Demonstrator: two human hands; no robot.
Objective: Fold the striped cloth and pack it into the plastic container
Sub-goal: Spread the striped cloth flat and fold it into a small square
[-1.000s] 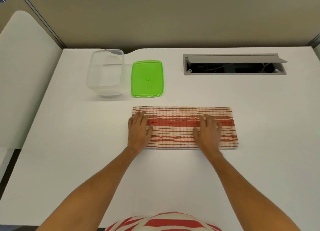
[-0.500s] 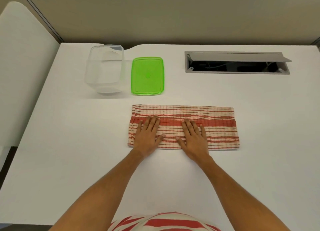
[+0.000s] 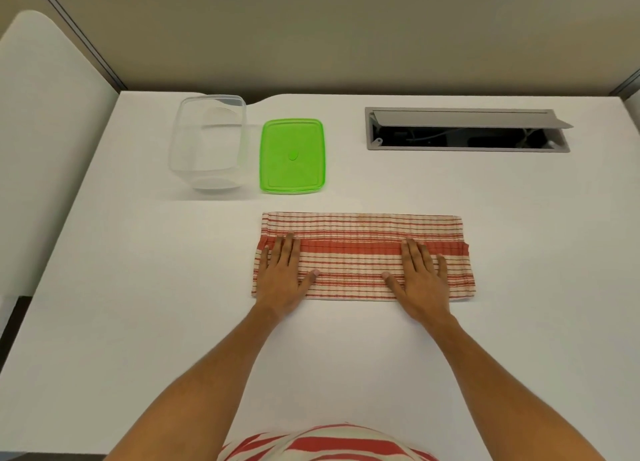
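The red-and-cream striped cloth [image 3: 353, 252] lies folded into a long flat band in the middle of the white table [image 3: 138, 287]. My left hand [image 3: 282, 273] rests flat, palm down, on its left end. My right hand [image 3: 420, 275] presses flat on its right part, short of the right edge. Neither hand grips the fabric. The clear plastic container [image 3: 209, 145] stands lidless at the back left, apart from the cloth. Its green lid [image 3: 292, 155] lies flat just to its right.
An open grey cable hatch [image 3: 464, 129] is sunk into the table at the back right. A beige partition wall [image 3: 311, 34] runs behind the table, and a white side panel [image 3: 45, 121] stands on the left.
Half a second ago both hands lay close together near the cloth's left-middle; now they have slid apart along it, the left to the left end, the right toward the right end.
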